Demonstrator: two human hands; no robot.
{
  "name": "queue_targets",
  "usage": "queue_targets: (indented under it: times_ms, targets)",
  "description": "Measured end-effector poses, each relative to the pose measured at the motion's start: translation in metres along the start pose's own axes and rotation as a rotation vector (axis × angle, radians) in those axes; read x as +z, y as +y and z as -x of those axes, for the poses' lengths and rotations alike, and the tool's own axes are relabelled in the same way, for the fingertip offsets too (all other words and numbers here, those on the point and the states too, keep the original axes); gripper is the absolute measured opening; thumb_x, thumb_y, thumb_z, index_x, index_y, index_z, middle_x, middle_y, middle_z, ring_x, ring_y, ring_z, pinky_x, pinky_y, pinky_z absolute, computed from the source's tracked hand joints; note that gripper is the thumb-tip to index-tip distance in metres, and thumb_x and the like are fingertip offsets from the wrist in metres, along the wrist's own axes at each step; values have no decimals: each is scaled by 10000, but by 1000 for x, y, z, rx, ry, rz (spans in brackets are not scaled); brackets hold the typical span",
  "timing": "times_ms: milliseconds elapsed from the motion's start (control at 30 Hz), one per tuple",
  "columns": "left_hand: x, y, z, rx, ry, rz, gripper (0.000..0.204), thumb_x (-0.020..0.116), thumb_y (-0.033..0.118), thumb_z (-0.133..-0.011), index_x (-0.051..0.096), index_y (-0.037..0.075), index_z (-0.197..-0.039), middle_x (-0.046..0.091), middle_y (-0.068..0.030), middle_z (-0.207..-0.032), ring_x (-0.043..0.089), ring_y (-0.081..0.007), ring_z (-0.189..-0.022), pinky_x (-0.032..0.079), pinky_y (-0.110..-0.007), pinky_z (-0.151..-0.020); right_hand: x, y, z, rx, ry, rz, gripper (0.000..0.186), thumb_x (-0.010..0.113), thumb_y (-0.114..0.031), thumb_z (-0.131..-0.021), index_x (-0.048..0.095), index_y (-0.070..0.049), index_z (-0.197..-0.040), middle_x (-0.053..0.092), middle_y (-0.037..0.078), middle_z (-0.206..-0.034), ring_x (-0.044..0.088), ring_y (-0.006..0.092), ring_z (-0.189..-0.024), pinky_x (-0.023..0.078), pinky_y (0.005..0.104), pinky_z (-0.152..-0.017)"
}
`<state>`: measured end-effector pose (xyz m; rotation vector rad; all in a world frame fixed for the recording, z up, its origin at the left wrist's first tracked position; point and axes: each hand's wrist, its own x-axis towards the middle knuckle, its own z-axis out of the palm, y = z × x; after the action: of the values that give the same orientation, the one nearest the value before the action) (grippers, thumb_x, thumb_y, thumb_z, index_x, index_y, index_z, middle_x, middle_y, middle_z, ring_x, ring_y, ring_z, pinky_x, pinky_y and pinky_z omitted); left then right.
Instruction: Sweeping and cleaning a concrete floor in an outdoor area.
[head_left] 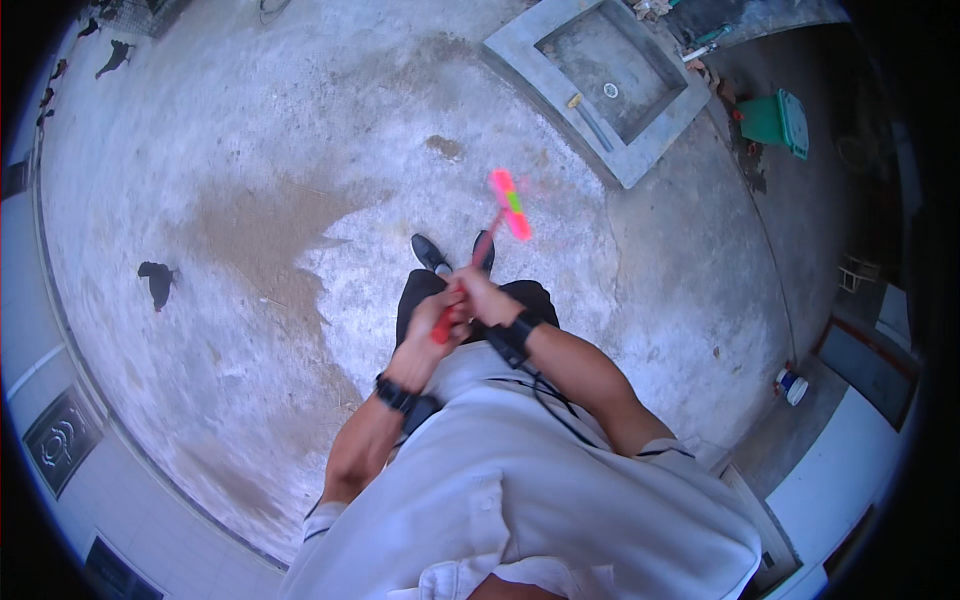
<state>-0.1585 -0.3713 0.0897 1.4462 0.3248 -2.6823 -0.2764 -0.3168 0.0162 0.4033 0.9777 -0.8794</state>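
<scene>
I stand on a concrete yard and look down past my white shirt and black shoes. A toy with a thin red stick (483,252) and a blurred pink and green propeller top (510,203) is pressed between my palms. My left hand (432,322) and my right hand (482,297) close on the stick's lower end from both sides, in front of my waist. Each wrist carries a black band, and a thin black cable runs from the right one down my shirt.
A square concrete basin (608,80) lies ahead to the right, with a green bin (776,122) beyond it. A dark bird (157,283) stands on the ground to my left. A small blue and white can (790,384) sits by the right wall.
</scene>
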Motion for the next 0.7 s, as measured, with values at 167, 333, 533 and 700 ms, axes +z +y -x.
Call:
queue_targets:
  times_ms: [167,333,533,700]
  targets:
    - [-21,25,75,436,191,108,33,473,114,-910,452,129,-890,447,29,-624,444,-82,-491,346,-214,-386,116,22,-58,139,-122,426,191,566,-244,-738,530,-66,-680,522,70,-641,501,192,-523,436,305,-428]
    - [-12,51,106,822,272,259,149,469,10,-893,402,115,-975,456,-39,-671,438,-127,-498,395,-242,-432,205,17,-66,166,-253,528,242,562,-272,-773,506,-95,-618,530,23,-599,507,152,-489,382,287,-417]
    - [-62,87,149,369,19,206,104,464,100,-924,436,138,-1017,469,-7,-689,437,-81,-495,316,-204,-371,200,57,-108,-36,20,113,67,553,-21,-721,513,-15,-666,504,105,-580,510,229,-498,436,360,-462]
    - [-126,136,158,131,-51,433,95,475,133,-931,451,55,-979,488,3,-727,466,-35,-511,273,-175,-375,229,74,-120,152,123,157,39,494,-19,-730,506,10,-707,531,156,-675,534,268,-580,458,402,-485]
